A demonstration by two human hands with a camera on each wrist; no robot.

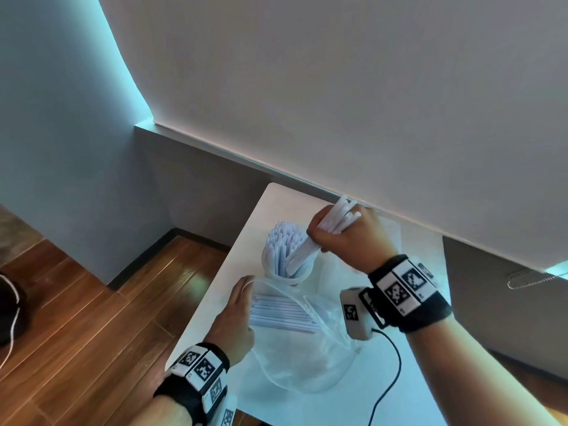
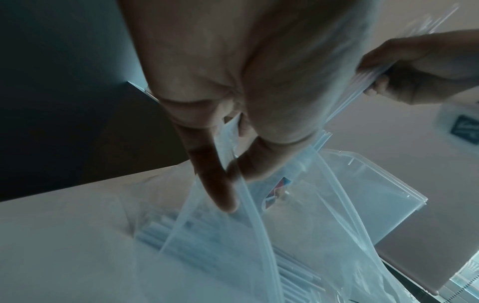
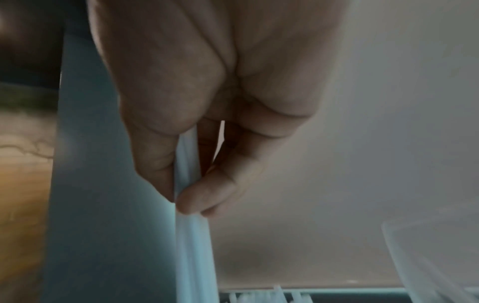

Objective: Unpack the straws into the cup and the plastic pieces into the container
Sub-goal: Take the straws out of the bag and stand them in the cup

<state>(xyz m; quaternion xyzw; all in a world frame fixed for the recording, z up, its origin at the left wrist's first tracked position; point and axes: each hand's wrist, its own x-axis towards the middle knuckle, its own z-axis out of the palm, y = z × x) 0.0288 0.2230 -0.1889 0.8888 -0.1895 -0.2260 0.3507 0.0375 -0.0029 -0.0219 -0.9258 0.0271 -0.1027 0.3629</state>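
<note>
My right hand (image 1: 344, 238) grips a bundle of white straws (image 1: 335, 222) and holds it tilted, its lower ends inside the clear cup (image 1: 276, 273), which is packed with upright straws (image 1: 282, 241). In the right wrist view the thumb and fingers (image 3: 197, 201) pinch that bundle (image 3: 194, 246). My left hand (image 1: 236, 315) pinches the rim of the clear zip bag (image 1: 307, 364) and holds its mouth open; the left wrist view shows finger and thumb (image 2: 220, 184) on the bag's edge (image 2: 249, 205). More straws (image 1: 282, 312) lie inside the bag. A clear container (image 2: 362, 194) stands behind the bag.
The white table (image 1: 415, 379) is narrow, with its left edge dropping to a wooden floor (image 1: 92, 302) and a wall close behind. A black cable (image 1: 390, 373) trails from my right wrist camera across the table. A grey laptop-like slab (image 1: 507, 287) lies at the right.
</note>
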